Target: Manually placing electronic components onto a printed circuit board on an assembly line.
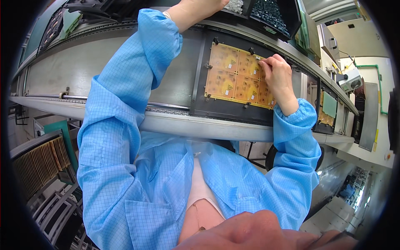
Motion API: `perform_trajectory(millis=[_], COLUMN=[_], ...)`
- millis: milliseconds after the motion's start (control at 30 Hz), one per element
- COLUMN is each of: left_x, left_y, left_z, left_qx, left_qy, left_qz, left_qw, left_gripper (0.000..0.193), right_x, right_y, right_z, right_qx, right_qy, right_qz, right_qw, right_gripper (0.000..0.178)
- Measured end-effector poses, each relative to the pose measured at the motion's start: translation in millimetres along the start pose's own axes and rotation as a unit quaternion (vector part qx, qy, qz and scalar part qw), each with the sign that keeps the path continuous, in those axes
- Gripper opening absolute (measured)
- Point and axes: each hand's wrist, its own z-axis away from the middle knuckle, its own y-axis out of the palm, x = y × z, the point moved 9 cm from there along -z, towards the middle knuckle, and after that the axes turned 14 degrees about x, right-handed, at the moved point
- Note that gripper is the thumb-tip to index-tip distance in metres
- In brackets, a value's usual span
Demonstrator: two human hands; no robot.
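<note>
Blue sleeves rise from the lower edge toward a conveyor line. Right hand (278, 75) rests on the orange circuit panel (233, 75), fingertips pinched together at its upper right edge on something too small to tell. One panel sits in one black carrier (200, 104), long axis left-right. Left hand (200, 10) reaches up into a parts tray (237, 6), grip hidden

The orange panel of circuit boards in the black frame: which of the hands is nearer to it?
Right. The right hand rests on the orange panel; the left hand reaches beyond it, toward the bins.
</note>
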Motion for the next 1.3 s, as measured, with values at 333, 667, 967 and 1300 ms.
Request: perform_trajectory(millis=[333,667,967,1300], left_x=[-44,-70,-70,-66], left_y=[-7,-7,15,29], left_z=[9,38,77,94], left_qx=[-0.021,0.015,0.115,0.153], left_qy=[0.036,0.095,0.048,0.009], left_qz=[0.032,0.076,0.119,0.190], left_qw=[0.999,0.992,0.985,0.970], left_gripper=[0.010,0.011,0.007,0.010], right_x=[-15,-23,-23,-26], right_y=[4,18,20,-5], right_z=[11,12,24,27], right_qx=[0.036,0.024,-0.020,-0.052], right_qy=[0.122,0.131,0.095,0.063], right_qz=[0.071,0.150,0.161,0.081], right_qw=[0.989,0.980,0.982,0.993], right_gripper=[0.020,0.023,0.023,0.020])
